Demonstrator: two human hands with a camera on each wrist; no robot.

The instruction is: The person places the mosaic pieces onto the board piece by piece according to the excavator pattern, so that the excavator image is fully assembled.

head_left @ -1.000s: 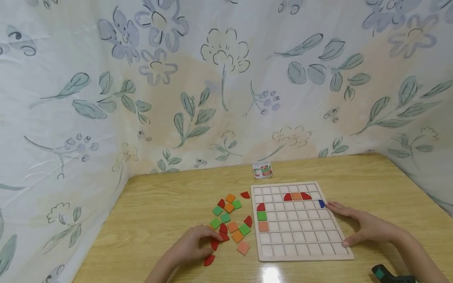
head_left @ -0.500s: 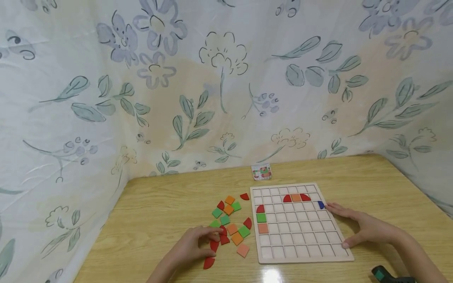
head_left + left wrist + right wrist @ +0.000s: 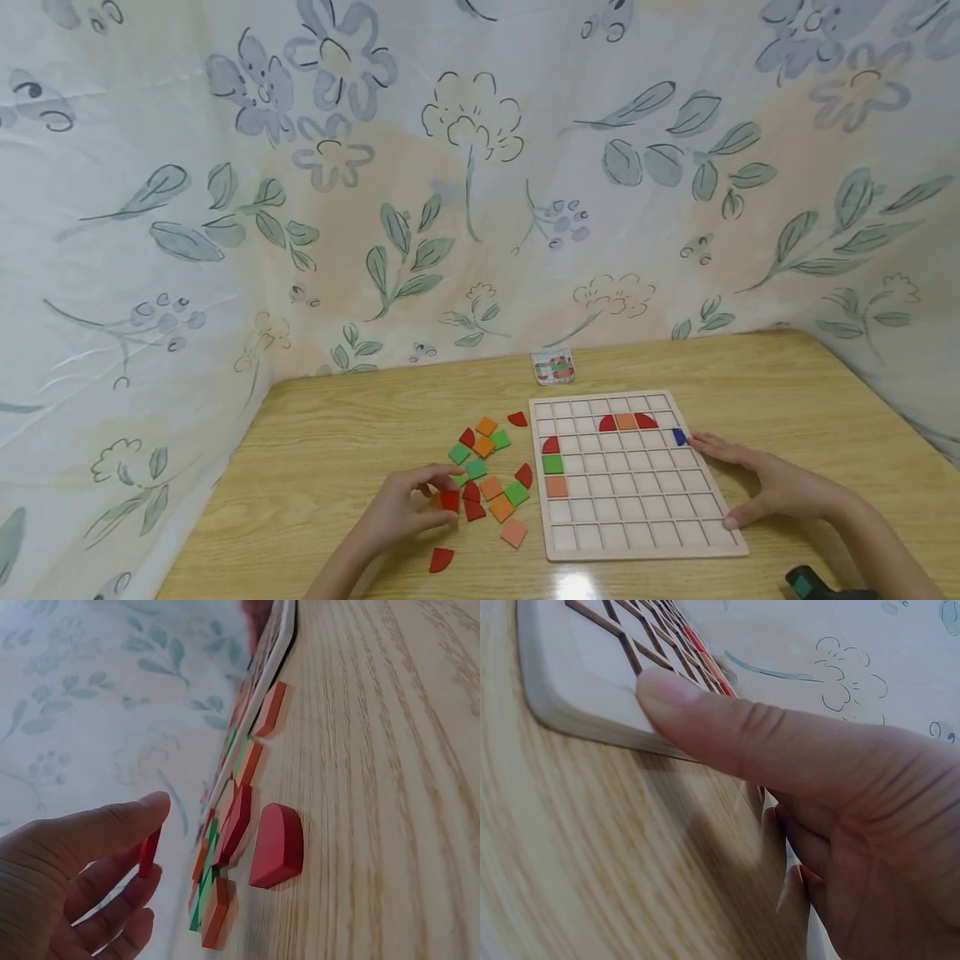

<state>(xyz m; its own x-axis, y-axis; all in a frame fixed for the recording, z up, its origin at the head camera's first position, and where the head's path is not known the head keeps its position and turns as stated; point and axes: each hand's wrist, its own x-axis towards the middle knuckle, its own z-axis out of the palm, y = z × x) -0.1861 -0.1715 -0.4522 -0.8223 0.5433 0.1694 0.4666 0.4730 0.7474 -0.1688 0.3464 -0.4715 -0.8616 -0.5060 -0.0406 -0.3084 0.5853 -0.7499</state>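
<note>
My left hand [image 3: 405, 510] pinches a red quarter-circle tile [image 3: 449, 500] between thumb and fingers, with the tile raised off the table in the left wrist view. Beside that hand lies a spread of loose orange, green and red tiles; another red quarter-circle tile [image 3: 442, 559] lies nearer to me. My right hand [image 3: 776, 485] rests along the right side of the wooden grid board [image 3: 630, 504], its thumb [image 3: 675, 697] on the rim near a corner. On the board sit a red, a green [image 3: 552, 464] and an orange tile down the left column, and a red-orange-red row [image 3: 626, 422] near the top.
A small blue piece [image 3: 679, 437] is at the board's right edge. Behind the board lies a small patterned card [image 3: 552, 367]. A dark object with a green patch [image 3: 810, 583] is at the front right. Floral cloth [image 3: 465, 208] hangs around the wooden table [image 3: 337, 442].
My left hand has moved off the upper red tiles and picked up a red quarter-circle tile from beneath its fingers. The right hand keeps its place on the board.
</note>
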